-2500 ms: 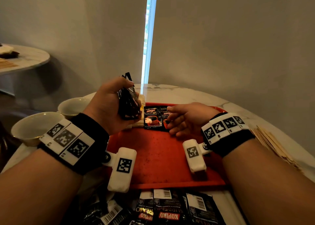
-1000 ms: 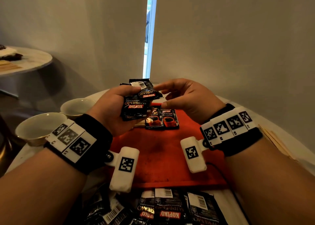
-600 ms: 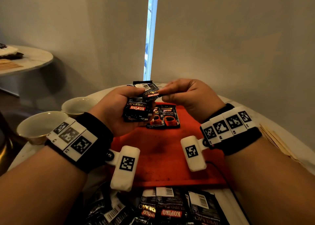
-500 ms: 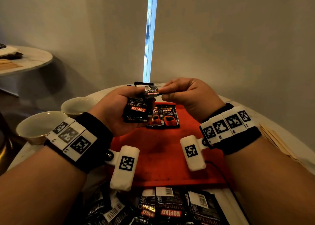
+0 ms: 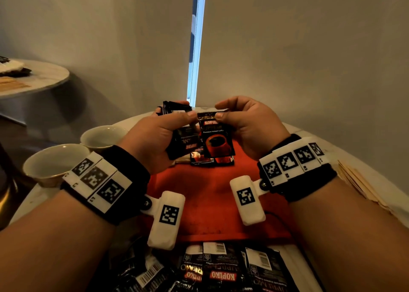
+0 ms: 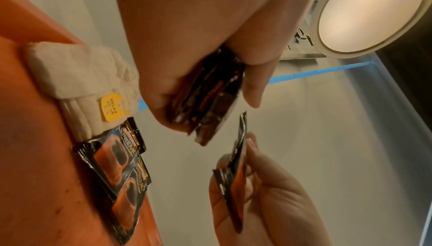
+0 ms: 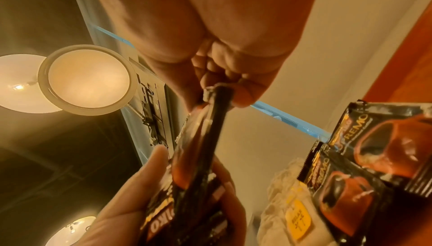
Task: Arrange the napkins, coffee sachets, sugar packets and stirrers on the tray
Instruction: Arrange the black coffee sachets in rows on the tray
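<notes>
Single coffee sachet (image 5: 218,140): black foil, red KOPIKO band at the top, red cup print below, serrated top edge. Right hand (image 5: 250,126) pinches its top edge between thumb and forefinger; the other fingers curl loosely behind. It hangs upright, long axis vertical, printed face toward the head camera, over the far part of the red tray (image 5: 212,194).

Left hand (image 5: 155,134) is closed around a stack of sachets (image 5: 183,140), thumb across the top, stack just left of the hanging one. Left wrist view shows the stack edge-on between thumb and fingers. Both hands are raised above the tray, wrists level, palms facing in.

On the tray's far edge: two sachets (image 6: 121,168) lying flat, face up, side by side, just beside a folded napkin pile (image 6: 77,78) with a yellow RELAX label.

More sachets (image 5: 221,269) lie loose on the bench (image 5: 309,136) at the near edge, mostly back side up. Wooden stirrers (image 5: 363,187) lie right of the tray. Two bowls (image 5: 57,161) left.
</notes>
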The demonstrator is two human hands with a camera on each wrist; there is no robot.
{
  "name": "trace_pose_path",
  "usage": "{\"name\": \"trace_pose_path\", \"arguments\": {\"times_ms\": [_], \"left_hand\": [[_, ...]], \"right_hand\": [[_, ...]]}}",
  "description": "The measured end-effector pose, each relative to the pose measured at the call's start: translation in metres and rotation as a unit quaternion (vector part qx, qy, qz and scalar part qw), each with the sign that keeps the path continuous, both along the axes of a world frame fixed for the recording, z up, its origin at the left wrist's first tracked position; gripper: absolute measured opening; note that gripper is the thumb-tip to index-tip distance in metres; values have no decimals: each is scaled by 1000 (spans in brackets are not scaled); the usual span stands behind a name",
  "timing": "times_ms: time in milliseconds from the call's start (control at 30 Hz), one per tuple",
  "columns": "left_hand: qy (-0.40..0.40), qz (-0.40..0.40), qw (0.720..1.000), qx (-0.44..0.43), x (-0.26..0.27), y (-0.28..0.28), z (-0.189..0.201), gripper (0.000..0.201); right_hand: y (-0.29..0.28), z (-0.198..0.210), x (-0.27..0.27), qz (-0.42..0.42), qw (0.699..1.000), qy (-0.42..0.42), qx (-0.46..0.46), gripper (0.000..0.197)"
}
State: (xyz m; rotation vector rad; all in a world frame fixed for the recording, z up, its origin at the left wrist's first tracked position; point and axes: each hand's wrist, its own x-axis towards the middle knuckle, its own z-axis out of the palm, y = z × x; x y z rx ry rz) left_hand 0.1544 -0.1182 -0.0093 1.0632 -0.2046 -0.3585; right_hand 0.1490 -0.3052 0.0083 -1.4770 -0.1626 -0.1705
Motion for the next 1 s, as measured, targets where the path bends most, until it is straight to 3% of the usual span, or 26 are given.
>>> {"name": "trace_pose_path", "arguments": {"times_ms": [200,300,367,567,733,867,1000], "left_hand": [[9,-41,999,-14,-2,-2,-2,64],[8,-17,1000,5,-4,-2,1,37],[6,-1,1000,13,-7,-2,3,30],[14,22,1000,-6,-5,-3,3,47],[6,23,1000,-3,-3,-3,1,47],[8,75,997,-18,7,4,0,38],[20,94,995,-25,11,8,1,42]], "right_hand": [[11,0,-5,24,1000,4,5,19],[14,0,-6,29,999,13,27,19],[15,-1,-6,36,998,19,38,19],[17,-3,-6,40,999,6,32,24],[18,-4,-5,42,999,9,28,23],[11,-7,-5,89,995,25,-31,23],[2,-6,-8,144,986,24,-86,19]]}}
